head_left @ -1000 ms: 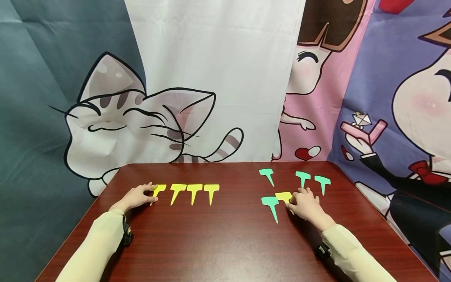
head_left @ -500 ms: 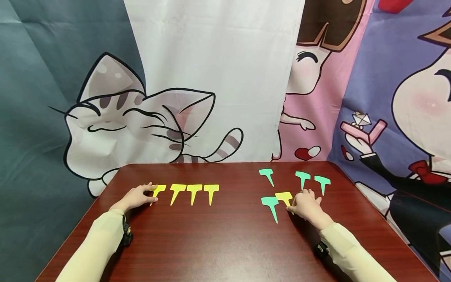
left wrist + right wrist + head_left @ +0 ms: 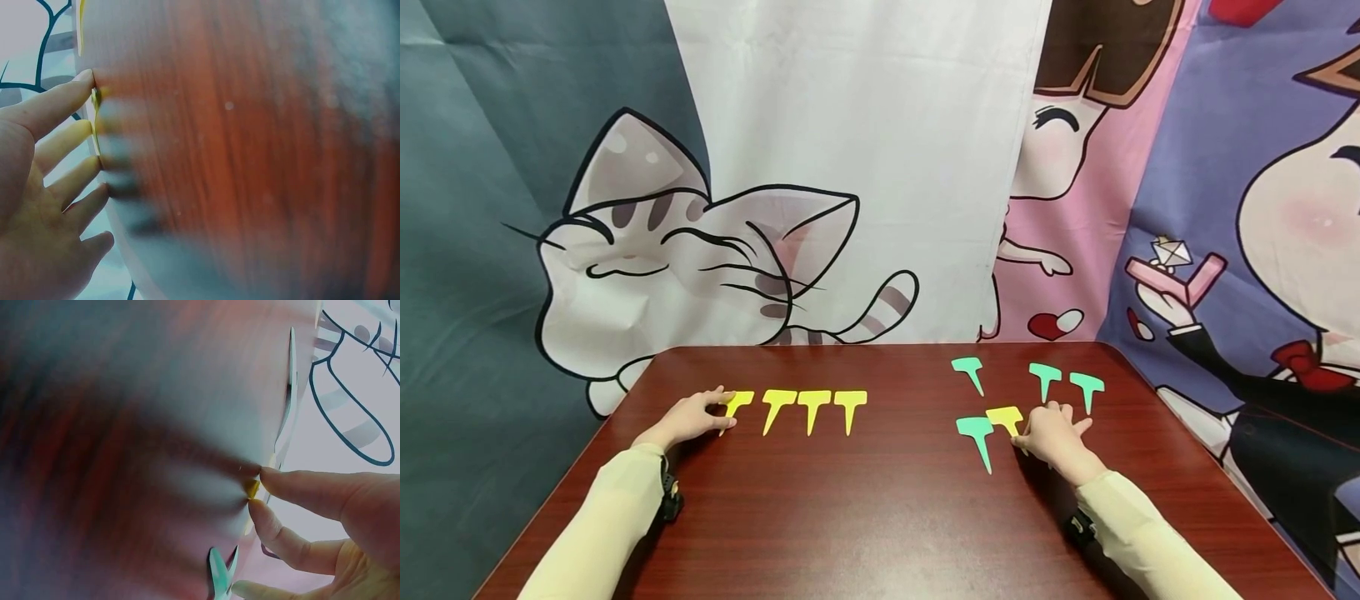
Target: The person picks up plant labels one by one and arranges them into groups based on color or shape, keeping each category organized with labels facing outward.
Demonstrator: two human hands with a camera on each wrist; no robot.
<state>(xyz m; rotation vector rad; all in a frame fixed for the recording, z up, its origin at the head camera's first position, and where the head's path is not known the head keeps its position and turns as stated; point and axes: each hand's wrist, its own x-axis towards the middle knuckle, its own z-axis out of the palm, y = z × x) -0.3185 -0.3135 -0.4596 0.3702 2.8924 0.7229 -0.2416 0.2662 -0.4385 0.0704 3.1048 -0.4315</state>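
Observation:
On the left of the table, a yellow T-shaped plant label (image 3: 742,398) lies under my left hand (image 3: 688,417). The thumb and index finger of that hand touch the label, with the fingers fairly straight and spread in the left wrist view. Three more yellow labels (image 3: 813,402) continue the row to its right. My right hand (image 3: 1056,437) pinches the narrow stem of another yellow label (image 3: 1004,417) between thumb and index finger. Its wide head shows in the head view, while the fingers partly cover the stem. A green label (image 3: 975,428) lies just left of it.
Behind the right hand lie two green labels, one near its fingers (image 3: 1045,374) and one farther right (image 3: 1087,384). Another green label (image 3: 967,366) is near the back edge. The brown table (image 3: 865,517) ends at a cartoon-printed cloth (image 3: 880,167).
My right hand has shifted slightly, its fingers drawing a little off the yellow label's head so that more of it shows. The left hand and the other labels keep their places.

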